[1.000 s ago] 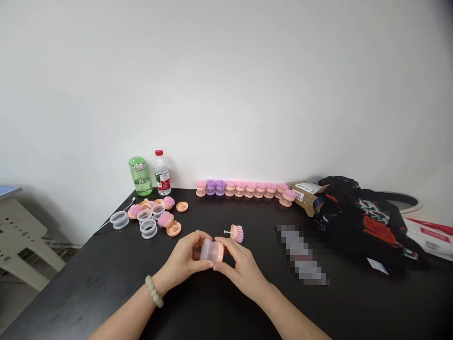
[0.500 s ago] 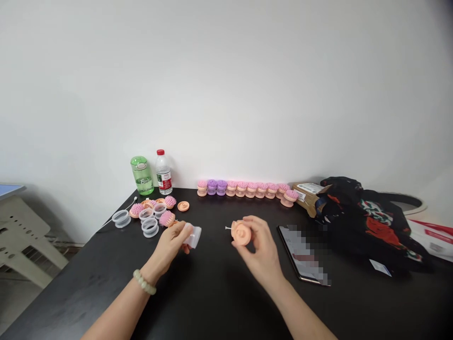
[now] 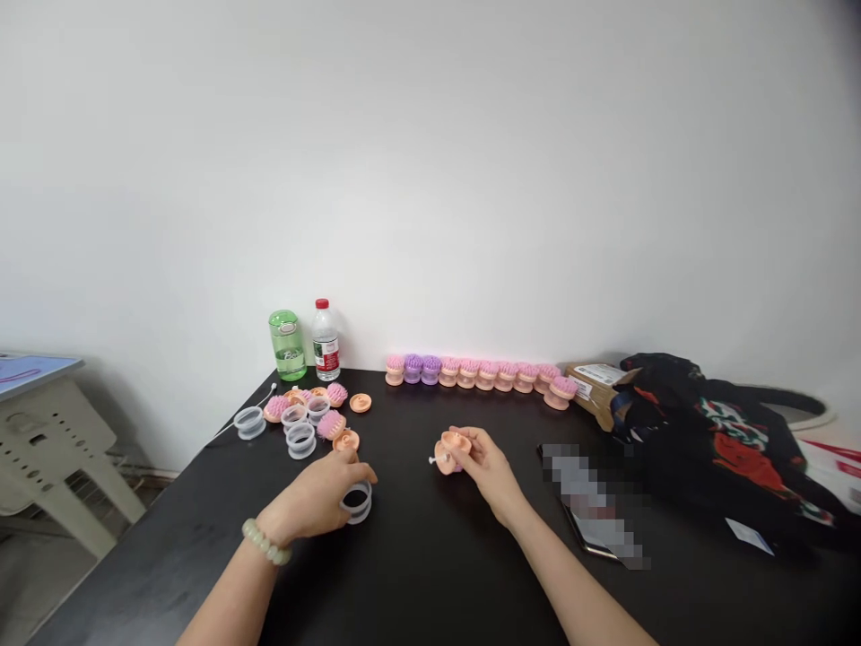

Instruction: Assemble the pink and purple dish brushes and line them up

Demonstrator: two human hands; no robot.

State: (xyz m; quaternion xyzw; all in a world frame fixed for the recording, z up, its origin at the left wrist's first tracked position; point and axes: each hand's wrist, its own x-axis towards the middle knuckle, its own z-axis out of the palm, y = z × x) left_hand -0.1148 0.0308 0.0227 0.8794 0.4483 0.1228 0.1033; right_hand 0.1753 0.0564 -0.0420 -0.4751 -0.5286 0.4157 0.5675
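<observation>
Pinching orange disc (image 3: 457,442) between right hand's (image 3: 496,480) thumb and fingers, tilted, over the black table (image 3: 404,574). Reading clock from the disc, 12 toward the wall (image 3: 430,179). Overlapping brush head (image 3: 445,464) at 7 o'clock, with white stem (image 3: 432,460) pointing to 9; not making out whether gripping both or only the disc. Calling for light pressure at the rim, fingertips off the middle, stem end free of knocks. Judging brush head as likely to roll, so needing slow handling.

Holding left hand (image 3: 310,504) at clear ring (image 3: 361,514), 8 o'clock, fingers curving down beside it; not seeing enough to say whether pinching or merely touching. Calling for even finger contact, ring kept level, no dragging with the wrist; probably flexing if squeezed.

Going outward: spotting 4 loose clear rings (image 3: 301,440) at 9 o'clock, mixed with more orange discs and pink brush heads. Finding green bottle (image 3: 288,348) and red-capped bottle (image 3: 326,345) at 10. Counting 10 upright brushes (image 3: 485,375) in a row along the wall from 10 to 2, including 2 purple. Noting phone (image 3: 592,502), partly blurred, at 4, and dark bag (image 3: 713,440) at 3.
</observation>
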